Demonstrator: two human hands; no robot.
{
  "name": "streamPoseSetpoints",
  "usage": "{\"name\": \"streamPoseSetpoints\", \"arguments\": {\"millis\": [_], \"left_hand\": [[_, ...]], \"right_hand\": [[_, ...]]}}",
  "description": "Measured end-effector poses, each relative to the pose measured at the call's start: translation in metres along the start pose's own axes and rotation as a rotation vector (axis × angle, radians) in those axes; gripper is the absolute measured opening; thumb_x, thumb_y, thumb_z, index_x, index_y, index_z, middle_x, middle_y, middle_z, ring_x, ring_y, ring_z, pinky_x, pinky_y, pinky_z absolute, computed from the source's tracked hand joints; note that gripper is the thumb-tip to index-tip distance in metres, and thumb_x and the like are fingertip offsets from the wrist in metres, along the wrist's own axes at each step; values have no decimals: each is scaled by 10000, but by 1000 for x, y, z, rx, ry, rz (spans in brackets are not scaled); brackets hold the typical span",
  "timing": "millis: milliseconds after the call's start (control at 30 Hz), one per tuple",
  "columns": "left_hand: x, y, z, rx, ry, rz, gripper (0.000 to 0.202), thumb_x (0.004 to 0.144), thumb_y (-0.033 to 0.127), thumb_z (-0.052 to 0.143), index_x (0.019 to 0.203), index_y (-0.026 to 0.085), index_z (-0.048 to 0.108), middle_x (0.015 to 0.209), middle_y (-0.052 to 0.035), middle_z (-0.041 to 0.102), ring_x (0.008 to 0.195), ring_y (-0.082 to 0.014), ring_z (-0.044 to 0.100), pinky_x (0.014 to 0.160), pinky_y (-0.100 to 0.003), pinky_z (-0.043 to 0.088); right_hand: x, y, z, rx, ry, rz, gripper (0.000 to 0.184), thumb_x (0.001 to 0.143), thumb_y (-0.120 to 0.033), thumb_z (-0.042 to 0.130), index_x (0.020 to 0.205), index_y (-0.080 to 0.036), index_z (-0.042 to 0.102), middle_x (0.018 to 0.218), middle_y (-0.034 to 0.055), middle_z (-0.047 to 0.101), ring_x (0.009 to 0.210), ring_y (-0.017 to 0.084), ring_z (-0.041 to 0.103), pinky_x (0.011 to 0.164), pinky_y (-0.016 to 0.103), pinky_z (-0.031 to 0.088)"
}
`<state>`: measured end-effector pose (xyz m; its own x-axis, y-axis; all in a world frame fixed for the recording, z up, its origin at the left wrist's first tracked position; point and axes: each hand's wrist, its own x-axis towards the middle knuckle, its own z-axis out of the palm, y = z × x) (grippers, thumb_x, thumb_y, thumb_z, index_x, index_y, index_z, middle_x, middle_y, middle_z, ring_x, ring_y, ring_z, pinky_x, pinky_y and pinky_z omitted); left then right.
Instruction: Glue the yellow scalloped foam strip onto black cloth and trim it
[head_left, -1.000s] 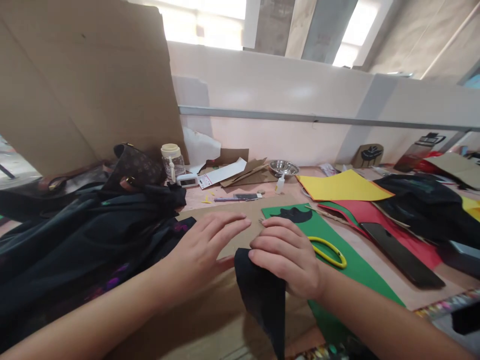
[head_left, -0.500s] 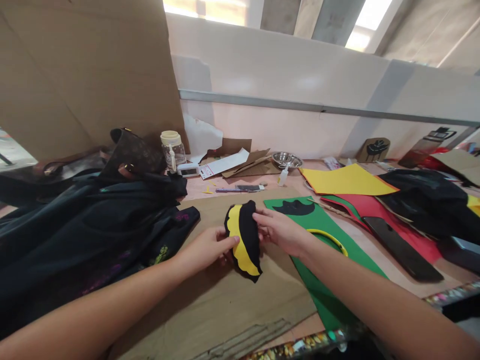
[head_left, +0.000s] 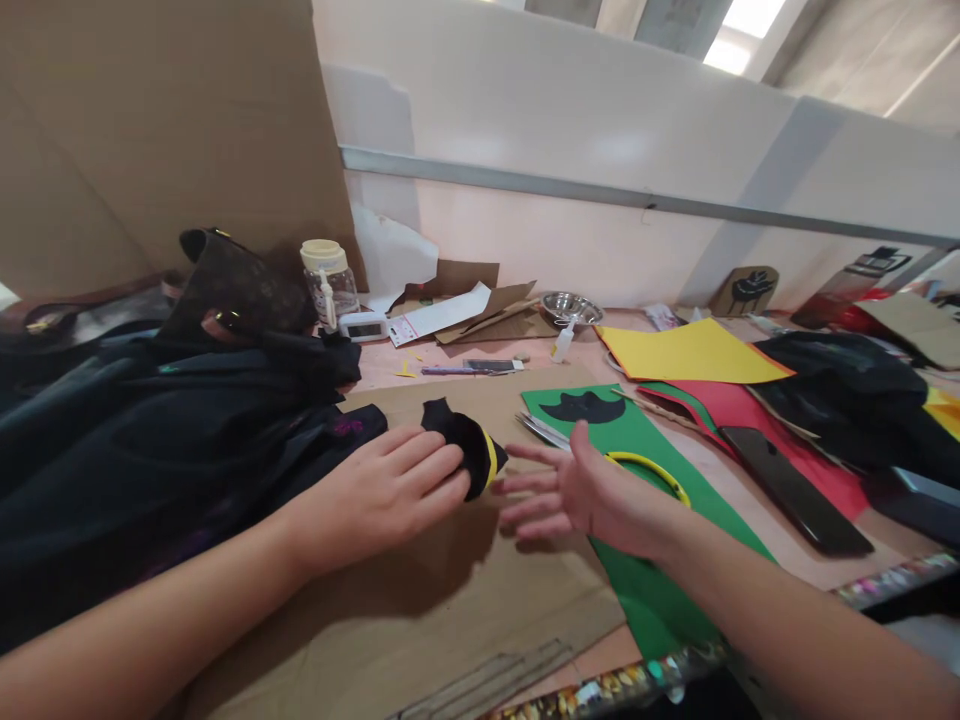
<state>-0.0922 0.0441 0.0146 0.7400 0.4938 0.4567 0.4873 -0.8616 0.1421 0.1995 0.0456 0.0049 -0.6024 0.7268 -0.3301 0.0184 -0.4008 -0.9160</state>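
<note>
Curled over in my left hand (head_left: pixel 386 490) is a black and yellow felt-like cutout (head_left: pixel 474 460), bent so that mostly its black side and a thin yellow edge show. The thumb is hidden behind the fingers. Just right of the cutout, my right hand (head_left: pixel 581 500) is open with its fingers spread, apparently holding nothing. Both hands are above a brown cardboard sheet (head_left: pixel 480 610). Beneath my right hand and wrist, scissors with a yellow handle (head_left: pixel 652 465) lie on a green sheet (head_left: pixel 667 600). A black wavy cutout (head_left: pixel 583 406) rests on that sheet's far end.
Dark clothing (head_left: pixel 187 430) covers the left side, with a bag behind it. Toward the back stand a clear jar (head_left: pixel 330 285), a metal bowl (head_left: pixel 571 308) and a small glue bottle (head_left: pixel 562 342). To the right are yellow sheets (head_left: pixel 694 350), red sheets and a dark phone (head_left: pixel 795 490).
The cutout has turned and curled over in my left hand, its yellow face now mostly hidden. My right hand has let go of it and opened beside it. The view shifted slightly.
</note>
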Motion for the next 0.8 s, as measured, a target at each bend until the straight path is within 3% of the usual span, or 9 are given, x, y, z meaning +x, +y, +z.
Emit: {"name": "streamPoseSetpoints", "arguments": {"millis": [67, 100, 233, 367, 467, 533, 633, 700, 800], "left_hand": [[-1, -2, 3, 303, -104, 195, 231, 1007, 82, 501, 1070, 189, 696, 1040, -78, 739, 923, -208, 650, 886, -353, 502], [-1, -4, 6, 374, -157, 222, 209, 994, 73, 522, 1051, 174, 696, 1026, -80, 734, 906, -212, 647, 867, -353, 501], [0, -13, 14, 382, -254, 186, 123, 941, 110, 627, 997, 174, 716, 977, -67, 722, 920, -230, 647, 877, -363, 499], [1, -13, 10, 268, -278, 74, 132, 925, 238, 668, 1020, 192, 748, 1018, -81, 731, 946, -236, 665, 926, -387, 507], [-1, 2, 12, 172, -260, -6, 220, 979, 307, 598, 986, 175, 773, 1079, -101, 763, 965, -263, 699, 915, -419, 534], [-5, 18, 20, 178, -206, 24, 316, 1031, 308, 513, 1000, 146, 782, 1142, -114, 784, 1019, -283, 722, 928, -429, 545], [-12, 43, 34, 216, -149, 110, 475, 1091, 374, 381, 1242, 83, 724, 1311, -142, 743, 1162, -285, 718, 979, -415, 546], [-14, 55, 42, 232, -171, 142, 564, 1103, 441, 320, 1329, 66, 675, 1386, -148, 693, 1232, -279, 696, 996, -399, 548], [-14, 60, 48, 269, -209, 157, 618, 1103, 479, 277, 1322, 68, 683, 1398, -156, 674, 1258, -279, 686, 992, -387, 562]], "right_hand": [[12, -1, -9, -199, 163, -68, 875, 994, -792, 234, 1528, -115, 380, 1342, 288, 662, 1057, 301, 768, 951, 531, 606], [15, -2, -13, -301, 234, -108, 835, 1003, -766, 297, 1519, -117, 394, 1336, 282, 662, 1058, 294, 762, 949, 525, 608], [13, -7, -16, -573, 410, -278, 591, 955, -567, 640, 1403, -191, 555, 1422, 190, 604, 1208, 284, 653, 1079, 540, 512], [-2, -15, -5, -813, 459, -452, 341, 965, -398, 646, 1258, -226, 674, 1326, 117, 676, 1237, 283, 620, 1093, 517, 485], [-6, -15, -4, -1069, 446, -541, 221, 996, -324, 598, 1160, -225, 708, 1206, 92, 747, 1139, 257, 689, 1015, 449, 550], [-5, -11, -7, -1158, 435, -560, 189, 1007, -287, 589, 1136, -216, 707, 1141, 83, 773, 1076, 241, 723, 955, 411, 582], [-4, -3, -10, -1185, 409, -632, 161, 1008, -243, 592, 1121, -201, 699, 1094, 86, 787, 1034, 225, 741, 913, 370, 595], [-6, 0, -8, -1195, 281, -696, 177, 1027, -226, 575, 1148, -198, 700, 1104, 85, 793, 1046, 205, 741, 930, 340, 591], [-12, 3, -2, -1277, -8, -745, 243, 1048, -226, 562, 1245, -167, 693, 1200, 85, 785, 1151, 206, 719, 1073, 360, 543]]}}
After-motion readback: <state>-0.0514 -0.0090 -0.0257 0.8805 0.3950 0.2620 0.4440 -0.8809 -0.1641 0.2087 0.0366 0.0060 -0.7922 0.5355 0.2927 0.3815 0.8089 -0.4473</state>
